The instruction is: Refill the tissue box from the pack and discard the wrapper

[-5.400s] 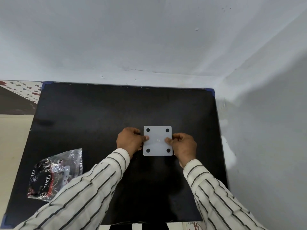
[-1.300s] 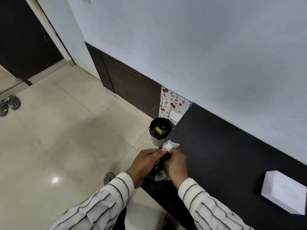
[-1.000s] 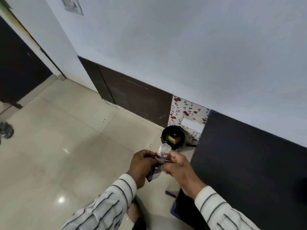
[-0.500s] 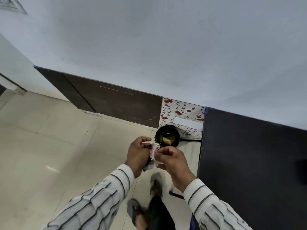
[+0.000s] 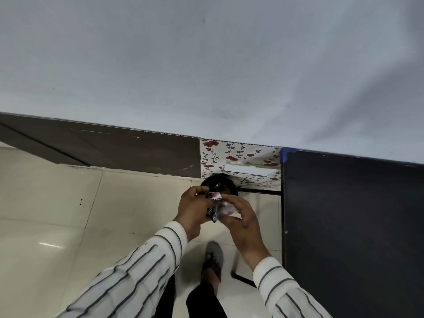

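The crumpled clear wrapper with black and red print is pinched between both hands above the floor. My left hand grips its left side and my right hand closes over its right side. Just beyond my hands a round black bin stands on the floor by the wall; my hands hide its near rim. The tissue box is out of view.
The black table fills the right side, its left edge running top to bottom beside my right arm. A flower-patterned panel lines the wall behind the bin. My shoe rests on the pale tiled floor below my hands.
I have turned from the table to the floor beside it. My hands carried the wrapper off the table and closer to the black bin, crumpling it smaller.
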